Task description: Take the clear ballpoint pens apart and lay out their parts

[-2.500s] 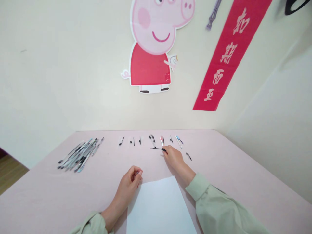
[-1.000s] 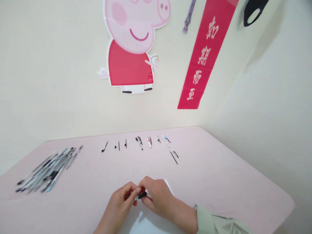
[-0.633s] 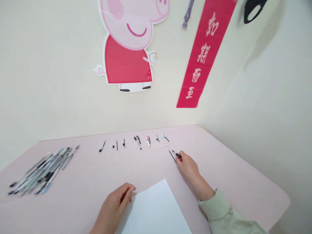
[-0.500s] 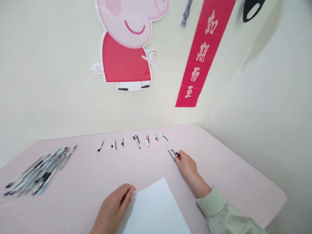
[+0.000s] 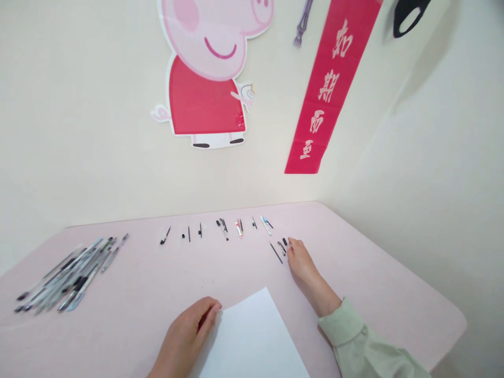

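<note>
My left hand point(image 5: 189, 333) is curled at the near side of the table, thumb and forefinger pinched at the left corner of a white sheet of paper point(image 5: 254, 336). Farther out on the right, my right hand point(image 5: 302, 262) has its fingers drawn together low over the tabletop. What lies between its fingertips is mostly hidden. Just left of those fingertips are a black pen cap point(image 5: 285, 241), a small dark and clear pen part point(image 5: 281, 248) and a thin dark refill point(image 5: 276, 252).
A pile of pens point(image 5: 73, 275) covers the left of the pink table point(image 5: 137, 294). Along the back, small groups of pen parts point(image 5: 222, 229) lie in a row, with a pink-and-white pen point(image 5: 239, 229) and a blue-and-white one point(image 5: 266, 224). A wall point(image 5: 98, 173) stands behind.
My right hand has shifted slightly right, away from the small pen parts. The black piece at its fingertips now shows as a cap on the table. My left hand stays at the paper.
</note>
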Demonstrator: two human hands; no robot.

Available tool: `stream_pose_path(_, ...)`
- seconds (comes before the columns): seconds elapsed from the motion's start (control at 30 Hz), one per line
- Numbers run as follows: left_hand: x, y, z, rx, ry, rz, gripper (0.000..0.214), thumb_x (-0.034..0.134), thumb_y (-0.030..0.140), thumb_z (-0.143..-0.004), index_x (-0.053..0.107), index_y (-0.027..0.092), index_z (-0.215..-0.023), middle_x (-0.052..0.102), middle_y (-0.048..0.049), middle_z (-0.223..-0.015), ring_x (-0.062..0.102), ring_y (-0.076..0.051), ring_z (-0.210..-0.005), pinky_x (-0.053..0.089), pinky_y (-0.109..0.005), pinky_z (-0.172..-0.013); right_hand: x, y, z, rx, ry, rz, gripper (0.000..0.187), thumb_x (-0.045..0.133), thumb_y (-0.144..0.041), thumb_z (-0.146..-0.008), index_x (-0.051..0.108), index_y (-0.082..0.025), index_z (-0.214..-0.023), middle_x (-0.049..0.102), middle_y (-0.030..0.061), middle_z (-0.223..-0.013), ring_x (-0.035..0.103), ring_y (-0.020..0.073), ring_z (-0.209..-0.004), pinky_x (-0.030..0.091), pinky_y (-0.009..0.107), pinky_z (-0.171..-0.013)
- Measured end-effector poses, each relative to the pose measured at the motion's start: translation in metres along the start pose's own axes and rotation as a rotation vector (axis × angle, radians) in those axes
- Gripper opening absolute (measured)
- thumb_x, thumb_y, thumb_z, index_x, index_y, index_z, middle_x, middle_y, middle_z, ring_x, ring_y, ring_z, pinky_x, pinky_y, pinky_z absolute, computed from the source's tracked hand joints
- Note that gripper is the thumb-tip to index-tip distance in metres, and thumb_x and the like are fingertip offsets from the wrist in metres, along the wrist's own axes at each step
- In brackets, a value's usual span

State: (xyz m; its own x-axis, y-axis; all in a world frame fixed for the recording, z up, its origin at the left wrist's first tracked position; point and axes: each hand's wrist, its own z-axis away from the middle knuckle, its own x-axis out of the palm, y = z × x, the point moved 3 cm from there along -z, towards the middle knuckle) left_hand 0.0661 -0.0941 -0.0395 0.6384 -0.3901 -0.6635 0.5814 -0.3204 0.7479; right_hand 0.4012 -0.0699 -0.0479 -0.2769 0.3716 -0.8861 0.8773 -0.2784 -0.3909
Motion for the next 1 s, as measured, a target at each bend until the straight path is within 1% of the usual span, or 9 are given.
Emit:
stream_pose_path(0.13, 0.001, 0.000, 0.001, -0.002, 0.004, -0.007, 0.034, 0.033, 0.043, -0.092, 0.059, 0.023, -0.082, 0.065, -0.0002, -0.078, 0.059, -0.017, -0.074, 0.041, -0.025, -0.069, -0.002, -0.003, 0.006, -0.001, -0.019, 0.005, 0.039, 0.042, -0.028, -0.089, 0.053, -0.011, -0.123, 0.058, 0.0158, -0.115, 0.054, 0.0234, -0.107, 0.039, 0.030, -0.091)
stream_pose_path(0.3, 0.000, 0.003, 0.001, 0.003, 0.008, -0.021, 0.035, 0.032, 0.044, -0.092, 0.058, 0.023, -0.081, 0.064, -0.0007, -0.076, 0.059, -0.018, -0.072, 0.041, -0.026, -0.068, -0.008, -0.021, 0.020, 0.003, -0.044, 0.159, 0.056, 0.056, -0.047, -0.082, 0.050, -0.014, -0.126, 0.059, 0.0141, -0.114, 0.053, 0.0288, -0.104, 0.040, 0.034, -0.084)
stream_pose_path(0.43, -0.002, 0.006, 0.000, 0.007, 0.018, -0.035, 0.035, 0.032, 0.043, -0.093, 0.057, 0.023, -0.080, 0.064, -0.0003, -0.075, 0.059, -0.018, -0.072, 0.041, -0.026, -0.067, -0.008, -0.035, 0.020, -0.005, -0.033, 0.244, 0.043, 0.055, -0.041, -0.085, 0.054, -0.016, -0.120, 0.059, 0.0134, -0.109, 0.051, 0.0283, -0.102, 0.039, 0.034, -0.079)
stream_pose_path(0.57, -0.002, 0.007, 0.002, 0.026, 0.026, -0.060, 0.033, 0.032, 0.039, -0.093, 0.059, 0.024, -0.082, 0.066, -0.0010, -0.079, 0.060, -0.018, -0.074, 0.042, -0.027, -0.068, -0.006, -0.036, 0.014, 0.022, -0.014, 0.266, 0.029, 0.052, -0.034, -0.088, 0.056, -0.016, -0.111, 0.058, 0.0134, -0.106, 0.051, 0.0264, -0.100, 0.038, 0.032, -0.078)
stream_pose_path(0.7, 0.000, 0.013, 0.008, 0.101, 0.010, -0.150, 0.030, 0.034, 0.034, -0.093, 0.061, 0.024, -0.086, 0.067, -0.0028, -0.086, 0.061, -0.019, -0.080, 0.044, -0.028, -0.072, -0.005, -0.032, 0.014, 0.023, -0.003, 0.273, 0.026, 0.050, -0.029, -0.089, 0.056, -0.016, -0.110, 0.058, 0.0130, -0.104, 0.052, 0.0261, -0.099, 0.038, 0.032, -0.077)
stream_pose_path(0.83, 0.008, 0.024, 0.019, 0.161, -0.033, -0.289, 0.027, 0.036, 0.030, -0.092, 0.063, 0.024, -0.095, 0.066, -0.0058, -0.096, 0.060, -0.021, -0.089, 0.045, -0.033, -0.079, -0.010, -0.032, 0.017, 0.005, 0.018, 0.240, 0.033, 0.049, -0.032, -0.090, 0.054, -0.014, -0.117, 0.058, 0.0135, -0.106, 0.052, 0.0272, -0.100, 0.038, 0.033, -0.078)
stream_pose_path(0.9, 0.015, 0.026, 0.024, 0.188, -0.040, -0.358, 0.022, 0.047, 0.030, -0.088, 0.061, 0.024, -0.104, 0.063, -0.0072, -0.109, 0.058, -0.024, -0.098, 0.045, -0.037, -0.085, -0.013, -0.039, 0.021, -0.038, 0.061, 0.194, 0.036, 0.049, -0.031, -0.089, 0.052, -0.014, -0.121, 0.057, 0.0146, -0.112, 0.051, 0.0285, -0.103, 0.038, 0.036, -0.082)
stream_pose_path(0.97, 0.021, 0.026, 0.027, 0.219, -0.023, -0.424, 0.035, 0.059, 0.032, -0.082, 0.057, 0.025, -0.115, 0.058, -0.0084, -0.123, 0.052, -0.028, -0.110, 0.041, -0.041, -0.093, -0.015, -0.055, 0.028, -0.148, 0.088, 0.095, 0.034, 0.047, -0.026, -0.090, 0.052, -0.015, -0.121, 0.056, 0.0143, -0.116, 0.049, 0.0289, -0.108, 0.037, 0.039, -0.088)
stream_pose_path(1.0, 0.023, 0.025, 0.028, 0.231, -0.017, -0.451, 0.041, 0.061, 0.033, -0.080, 0.055, 0.025, -0.120, 0.056, -0.0088, -0.127, 0.050, -0.029, -0.115, 0.039, -0.043, -0.096, -0.014, -0.066, 0.034, -0.227, 0.061, 0.014, 0.031, 0.045, -0.024, -0.090, 0.053, -0.017, -0.120, 0.056, 0.0133, -0.116, 0.049, 0.0279, -0.110, 0.036, 0.040, -0.090)
